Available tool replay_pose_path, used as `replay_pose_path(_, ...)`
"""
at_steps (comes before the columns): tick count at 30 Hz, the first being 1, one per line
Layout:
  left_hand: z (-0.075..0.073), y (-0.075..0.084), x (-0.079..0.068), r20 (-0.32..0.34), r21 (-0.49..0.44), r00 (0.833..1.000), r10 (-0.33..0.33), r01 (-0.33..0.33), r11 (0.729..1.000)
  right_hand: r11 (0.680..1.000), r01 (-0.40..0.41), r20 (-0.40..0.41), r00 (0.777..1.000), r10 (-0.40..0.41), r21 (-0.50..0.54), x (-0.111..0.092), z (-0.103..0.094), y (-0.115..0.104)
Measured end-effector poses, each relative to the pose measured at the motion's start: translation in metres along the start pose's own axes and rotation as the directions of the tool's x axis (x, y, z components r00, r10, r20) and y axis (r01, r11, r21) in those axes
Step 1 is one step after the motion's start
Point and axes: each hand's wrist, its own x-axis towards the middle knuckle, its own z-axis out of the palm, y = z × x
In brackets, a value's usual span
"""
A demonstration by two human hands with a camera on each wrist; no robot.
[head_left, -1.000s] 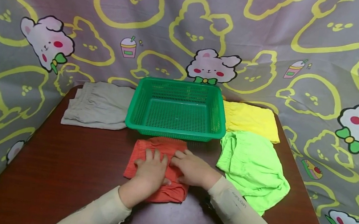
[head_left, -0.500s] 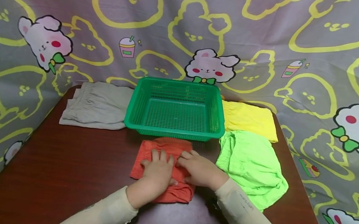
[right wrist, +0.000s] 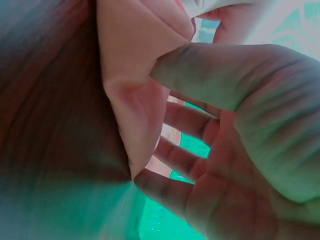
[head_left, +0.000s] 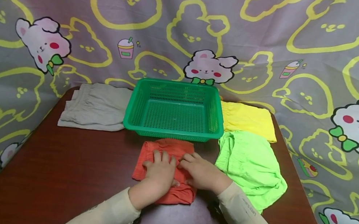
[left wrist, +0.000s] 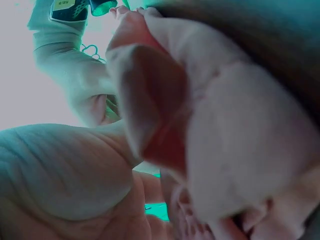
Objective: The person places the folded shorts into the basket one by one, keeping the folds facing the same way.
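Observation:
Folded red shorts lie on the table just in front of the green basket. My left hand rests on the middle of them, its fingers spread and pointing toward the basket. My right hand touches their right side with gently bent fingers. In the right wrist view, the thumb and fingertips meet a raised fold of the red cloth. In the left wrist view, a near flap of cloth hides most of the left fingers.
The green basket stands at the back centre with nothing in it. Folded grey shorts lie left of it, folded yellow shorts right of it. Bright green shorts lie near my right forearm. A patterned curtain hangs behind the table.
Both hands and the red shorts under them have slid a little to the right. The basket and the other shorts stay in place, while the head view shifts slightly.

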Motion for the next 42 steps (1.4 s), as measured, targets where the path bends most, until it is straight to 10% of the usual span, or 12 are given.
replay_pose_path(26, 0.000, -0.007, 0.002, -0.003, 0.028, 0.999, 0.054, -0.054, 0.998, 0.997, -0.031, -0.040, 0.999, 0.033, 0.064, -0.003, 0.000, -0.003)
replay_pose_path(35, -0.013, -0.026, 0.008, 0.037, -0.119, 0.993, 0.113, -0.108, 0.987, 0.996, -0.039, -0.048, 0.998, 0.044, 0.086, 0.001, -0.003, -0.005)
replay_pose_path(42, -0.021, -0.041, 0.018, -0.068, -0.239, 0.990, 0.126, -0.139, 0.961, 0.981, -0.130, -0.045, 0.989, 0.138, 0.147, -0.002, -0.011, -0.005)
